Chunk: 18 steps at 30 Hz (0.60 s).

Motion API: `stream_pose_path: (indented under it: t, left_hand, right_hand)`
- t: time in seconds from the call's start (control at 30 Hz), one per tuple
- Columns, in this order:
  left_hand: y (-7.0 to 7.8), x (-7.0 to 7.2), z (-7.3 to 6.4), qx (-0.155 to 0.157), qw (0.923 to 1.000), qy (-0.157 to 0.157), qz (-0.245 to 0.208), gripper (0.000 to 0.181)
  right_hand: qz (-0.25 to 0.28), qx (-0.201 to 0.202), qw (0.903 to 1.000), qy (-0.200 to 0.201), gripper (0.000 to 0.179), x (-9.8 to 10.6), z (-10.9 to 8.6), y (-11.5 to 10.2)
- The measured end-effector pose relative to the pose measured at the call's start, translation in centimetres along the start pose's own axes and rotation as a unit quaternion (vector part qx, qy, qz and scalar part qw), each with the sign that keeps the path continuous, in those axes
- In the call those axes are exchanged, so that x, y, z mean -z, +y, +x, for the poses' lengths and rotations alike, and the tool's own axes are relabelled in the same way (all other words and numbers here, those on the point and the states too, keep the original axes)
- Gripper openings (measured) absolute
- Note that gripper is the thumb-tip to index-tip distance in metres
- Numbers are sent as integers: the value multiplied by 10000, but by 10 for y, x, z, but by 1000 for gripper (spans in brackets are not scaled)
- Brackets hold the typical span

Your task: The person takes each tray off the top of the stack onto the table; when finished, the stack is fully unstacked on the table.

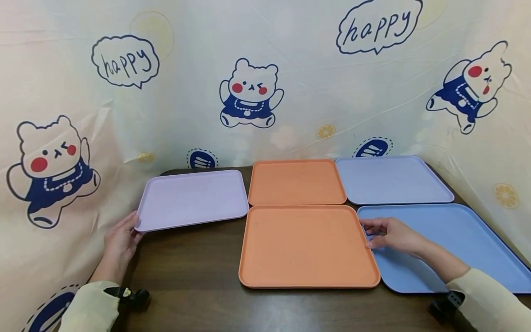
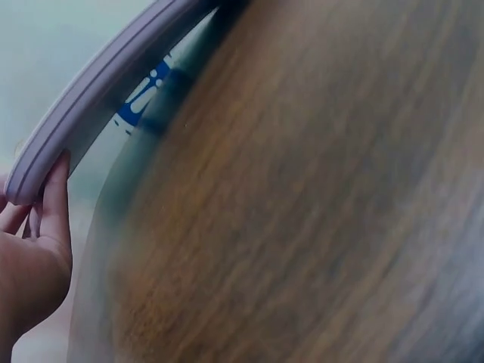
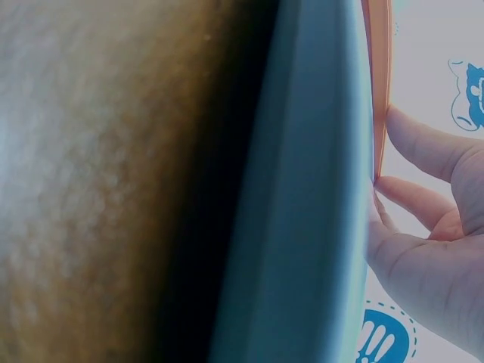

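Note:
My left hand grips the near left corner of a lavender tray, fingers round its rim. That tray slants, and the left wrist view shows its rim raised off the wooden table. My right hand reaches across the larger blue tray, fingertips touching the right edge of the larger orange tray. In the right wrist view, the blue rim hides part of the contact between fingers and orange edge.
Behind the larger trays lie a smaller orange tray and a smaller periwinkle tray, edges nearly meeting. A cartoon-printed curtain hangs behind and beside the table. Each wrist carries a black camera.

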<state>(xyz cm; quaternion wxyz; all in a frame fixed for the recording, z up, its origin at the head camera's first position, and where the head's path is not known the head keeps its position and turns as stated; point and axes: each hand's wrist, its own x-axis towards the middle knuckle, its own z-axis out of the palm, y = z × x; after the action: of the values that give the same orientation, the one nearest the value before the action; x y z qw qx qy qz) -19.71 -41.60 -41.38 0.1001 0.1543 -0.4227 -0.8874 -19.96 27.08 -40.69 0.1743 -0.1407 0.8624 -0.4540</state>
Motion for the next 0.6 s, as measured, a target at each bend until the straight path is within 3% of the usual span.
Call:
stream_pose_path:
  t: [0.17, 0.3, 0.6]
  left_hand:
    - [-2, 7, 8, 94, 9992, -363, 121, 22]
    - [-2, 2, 5, 37, 9979, -646, 99, 29]
    - [-8, 3, 13, -168, 9963, -707, 470, 30]
  right_hand:
    - [22, -54, 10000, -11, 70, 0, 0, 0]
    - [47, -12, 10000, -27, 70, 1, -1, 1]
    - [27, 53, 10000, -21, 70, 2, -1, 3]
